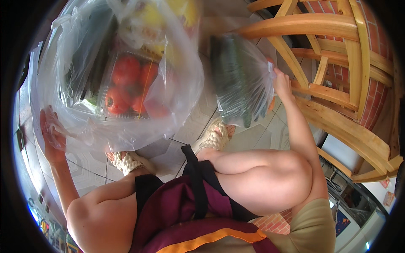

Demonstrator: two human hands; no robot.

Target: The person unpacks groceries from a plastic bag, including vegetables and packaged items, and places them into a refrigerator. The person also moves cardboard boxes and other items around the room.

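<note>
My right hand (282,83) grips the gathered neck of a clear plastic bag (264,83), which hangs sideways above the floor. Inside it are long dark green vegetables (242,85), probably cucumbers. A large translucent carrier bag (186,95) lies wide at the upper left, its mouth facing me. At its near edge, my left hand (53,136) holds the film, which partly covers the fingers. Within this bag sits a clear plastic box of red tomatoes (126,85). Beside the box is a wrapped dark green vegetable (91,53). Something yellow (171,15) shows blurred behind the film.
Wooden chairs (316,27) crowd the right side before a brick-patterned wall (376,104). Under the bags runs a tiled floor (190,129). My feet in woven sandals (215,137) rest close beneath them. A white-topped surface (379,189) stands at the lower right.
</note>
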